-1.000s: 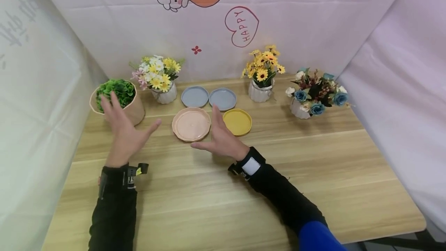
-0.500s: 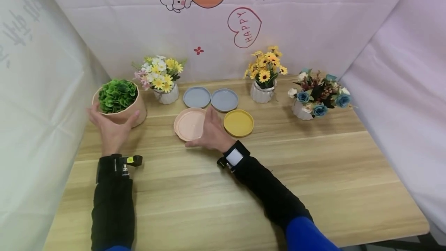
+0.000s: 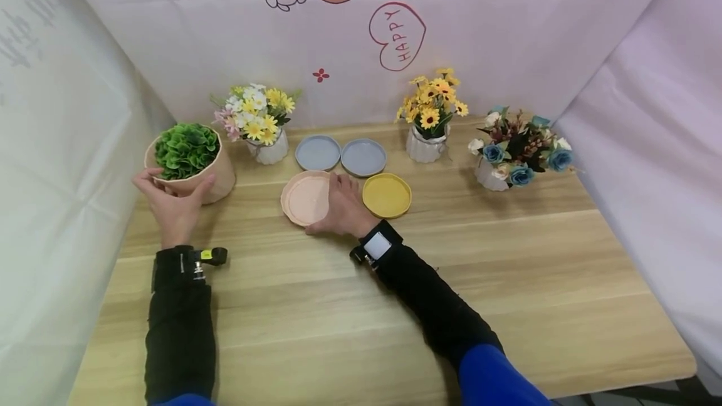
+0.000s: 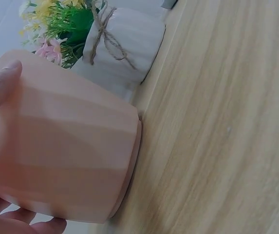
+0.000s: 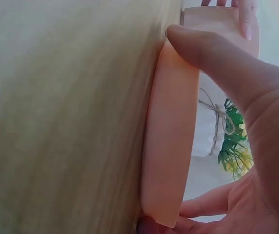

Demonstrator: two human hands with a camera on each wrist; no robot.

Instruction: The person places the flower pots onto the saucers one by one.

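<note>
At the table's back left stands a pink flower pot (image 3: 221,175) with a leafy green plant (image 3: 188,150) inside. My left hand (image 3: 173,210) grips the pot from the front, thumb on one side and fingers on the other, as the left wrist view confirms on its pot wall (image 4: 71,141). A pink saucer (image 3: 304,199) with a scalloped rim lies on the table near the middle. My right hand (image 3: 342,210) holds that saucer by its right side, thumb at the near rim. The right wrist view has the saucer's side wall (image 5: 171,136) between thumb and fingers, low against the wood.
Two grey-blue saucers (image 3: 318,153) sit side by side behind the pink one, and a yellow saucer (image 3: 387,195) lies right of my right hand. White pots with daisies (image 3: 271,146), yellow flowers (image 3: 427,143) and blue roses (image 3: 492,174) stand along the back, before a white cloth backdrop (image 3: 479,30).
My left hand has come down from in front of the plant and taken hold of the pot. My right hand has moved slightly left and closed on the pink saucer's edge.
</note>
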